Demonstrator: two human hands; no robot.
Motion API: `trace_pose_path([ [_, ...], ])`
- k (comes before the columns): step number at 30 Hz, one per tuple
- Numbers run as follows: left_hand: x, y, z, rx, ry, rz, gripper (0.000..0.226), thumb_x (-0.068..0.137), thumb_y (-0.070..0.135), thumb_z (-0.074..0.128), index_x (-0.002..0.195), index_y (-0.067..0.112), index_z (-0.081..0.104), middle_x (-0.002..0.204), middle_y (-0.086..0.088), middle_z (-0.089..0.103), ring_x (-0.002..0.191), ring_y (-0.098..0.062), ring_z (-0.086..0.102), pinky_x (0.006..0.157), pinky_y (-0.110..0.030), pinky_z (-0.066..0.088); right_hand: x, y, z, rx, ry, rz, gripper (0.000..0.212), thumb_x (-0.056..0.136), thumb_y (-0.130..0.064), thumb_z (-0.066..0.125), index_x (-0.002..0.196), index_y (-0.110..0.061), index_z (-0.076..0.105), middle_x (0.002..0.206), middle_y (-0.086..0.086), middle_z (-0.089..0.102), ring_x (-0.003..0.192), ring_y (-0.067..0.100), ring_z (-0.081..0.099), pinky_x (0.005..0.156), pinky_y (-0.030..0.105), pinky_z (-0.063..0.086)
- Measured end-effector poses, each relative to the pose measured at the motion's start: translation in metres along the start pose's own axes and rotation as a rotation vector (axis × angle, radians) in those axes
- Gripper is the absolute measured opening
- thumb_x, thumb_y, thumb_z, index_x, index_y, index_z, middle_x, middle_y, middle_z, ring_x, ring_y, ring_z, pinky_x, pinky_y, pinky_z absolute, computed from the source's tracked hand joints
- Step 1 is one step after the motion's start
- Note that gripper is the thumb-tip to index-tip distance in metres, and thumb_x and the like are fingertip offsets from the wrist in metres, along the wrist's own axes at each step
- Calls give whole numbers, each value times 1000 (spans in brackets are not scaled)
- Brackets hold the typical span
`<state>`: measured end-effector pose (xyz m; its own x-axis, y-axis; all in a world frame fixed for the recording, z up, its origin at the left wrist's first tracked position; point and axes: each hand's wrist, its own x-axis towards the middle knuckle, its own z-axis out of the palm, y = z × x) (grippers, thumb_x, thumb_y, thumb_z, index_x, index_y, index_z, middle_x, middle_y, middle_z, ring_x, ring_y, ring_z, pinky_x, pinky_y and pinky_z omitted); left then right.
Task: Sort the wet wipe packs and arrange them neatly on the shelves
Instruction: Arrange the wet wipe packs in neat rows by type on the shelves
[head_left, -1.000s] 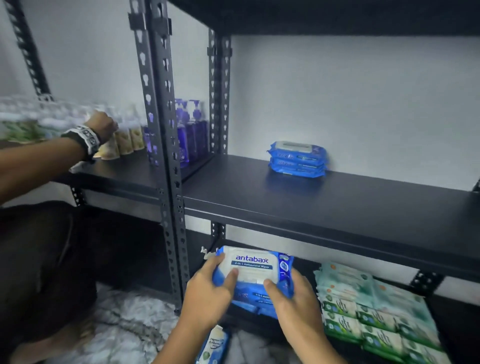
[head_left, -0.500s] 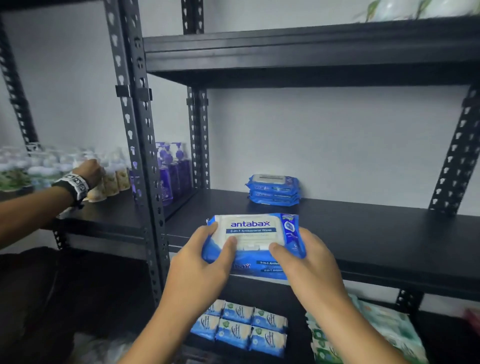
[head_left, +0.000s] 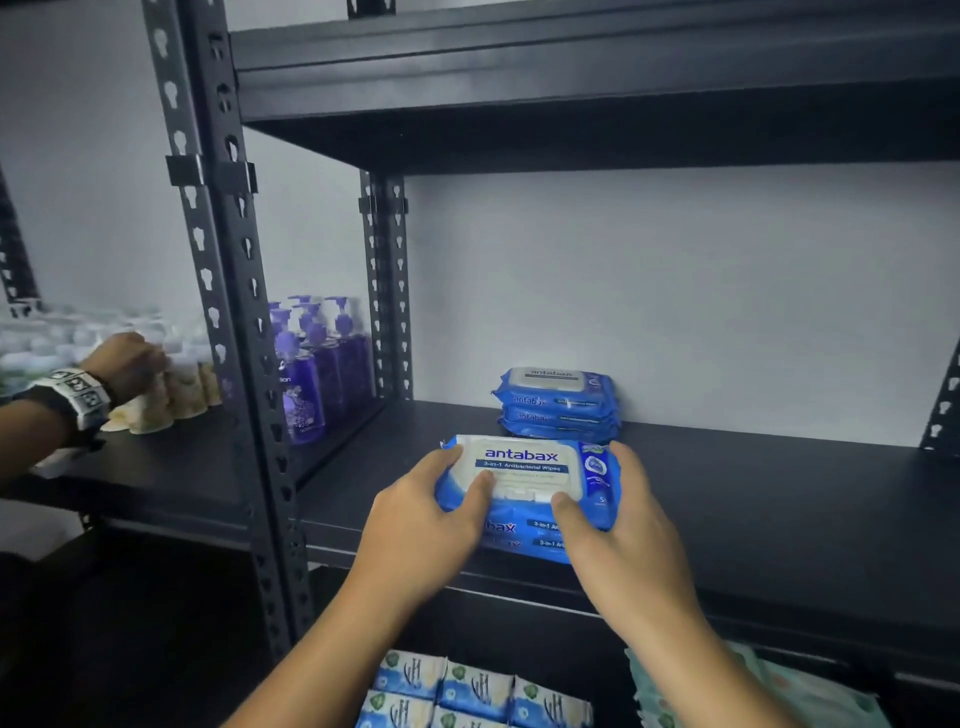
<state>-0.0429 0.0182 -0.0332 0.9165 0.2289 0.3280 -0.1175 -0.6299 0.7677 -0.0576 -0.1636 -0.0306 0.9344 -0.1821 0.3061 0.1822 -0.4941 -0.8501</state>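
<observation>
A stack of blue antabax wet wipe packs (head_left: 524, 473) sits between my two hands over the front part of the black middle shelf (head_left: 753, 499). My left hand (head_left: 421, 525) grips the stack's left end, thumb on the white lid. My right hand (head_left: 618, 535) grips its right end, thumb on top. Whether the stack rests on the shelf or hangs just above it I cannot tell. Behind it, against the wall, lies another stack of blue antabax packs (head_left: 558, 402).
Purple pump bottles (head_left: 317, 364) stand left of the upright post (head_left: 228, 322). Another person's hand (head_left: 124, 364) with a wristband reaches among small bottles (head_left: 171, 384) on the neighbouring shelf. Below lie small blue packs (head_left: 467, 691) and pale green packs (head_left: 810, 696). An upper shelf (head_left: 571, 93) hangs overhead.
Both hands lifted the blue stack from the lower shelf level up and forward over the middle shelf, closer to the stack at the wall. The view tilted up.
</observation>
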Motion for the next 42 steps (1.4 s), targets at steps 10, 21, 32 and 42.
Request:
trace_pose_path([
  [10,26,-34,28,293,58,138,65,89,77,33,140,39,47,128,10,52,121,-16,49,103,-43,46,33,35,15,-603,75,-85,68,87,-71,41,146,-43,22,136,-6,35,123,21,32,104,47,30],
  [21,21,-59,60,433,81,685,64,85,37,76,144,29,53,151,-1,50,139,-28,47,110,-46,44,33,56,30,-731,-68,-441,79,79,-33,74,151,-37,41,157,3,39,142,30,40,108,46,45],
  [32,54,-68,34,446,62,531,68,66,24,93,129,33,69,134,1,65,122,-29,64,100,-43,50,76,29,59,-733,-227,-467,69,95,-37,64,153,-49,28,165,-10,23,139,17,41,111,33,40],
  [42,123,-123,2,326,167,364,62,73,8,86,125,37,69,137,9,62,134,-19,53,109,-31,42,123,4,140,-801,-277,-643,68,99,-38,59,156,-43,22,162,4,27,137,29,41,107,44,43],
])
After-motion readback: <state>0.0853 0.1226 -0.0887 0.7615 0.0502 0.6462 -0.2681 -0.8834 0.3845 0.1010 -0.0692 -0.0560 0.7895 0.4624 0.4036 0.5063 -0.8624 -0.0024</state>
